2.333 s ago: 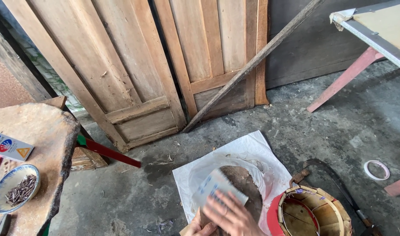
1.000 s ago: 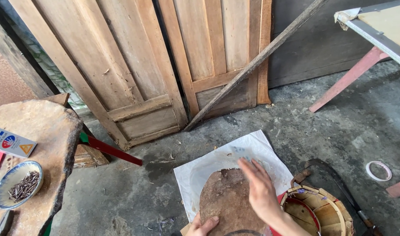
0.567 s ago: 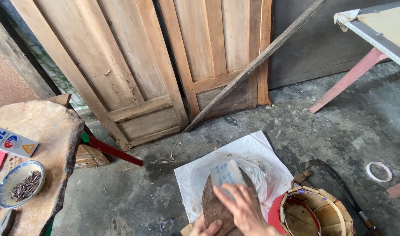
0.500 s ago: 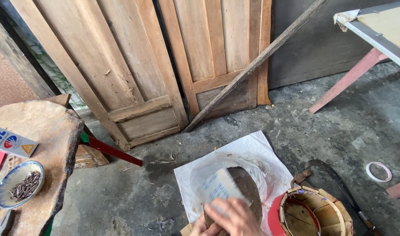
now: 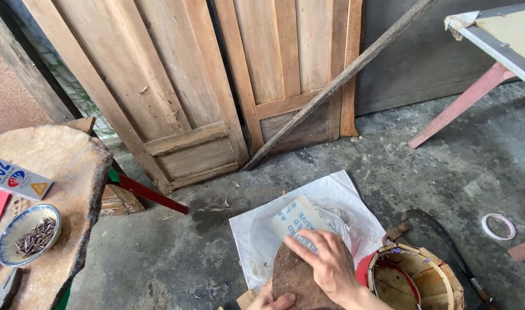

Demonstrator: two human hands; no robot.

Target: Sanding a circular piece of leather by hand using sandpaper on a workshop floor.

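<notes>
My right hand (image 5: 326,265) presses a folded sheet of sandpaper (image 5: 297,221), pale blue-grey on its back, against a rounded brown wooden piece (image 5: 294,281) at the bottom of the view. My left hand (image 5: 274,299) grips the lower edge of that wooden piece, only its fingers showing. The piece rests over a white plastic sheet (image 5: 256,229) spread on the concrete floor.
A round wooden drum shell with a red rim (image 5: 414,278) stands right of my hands, a curved blade (image 5: 446,247) beside it. A tape roll (image 5: 499,225) lies far right. Wooden doors (image 5: 216,86) lean behind. On a stump (image 5: 61,166) at the left are a bowl of nails (image 5: 28,234) and a small box (image 5: 15,178).
My right hand has been sliding the sandpaper back and forth over the wooden piece, reaching forward a second ago, pulling back, and now pushed forward again. The left hand stays on the lower edge.
</notes>
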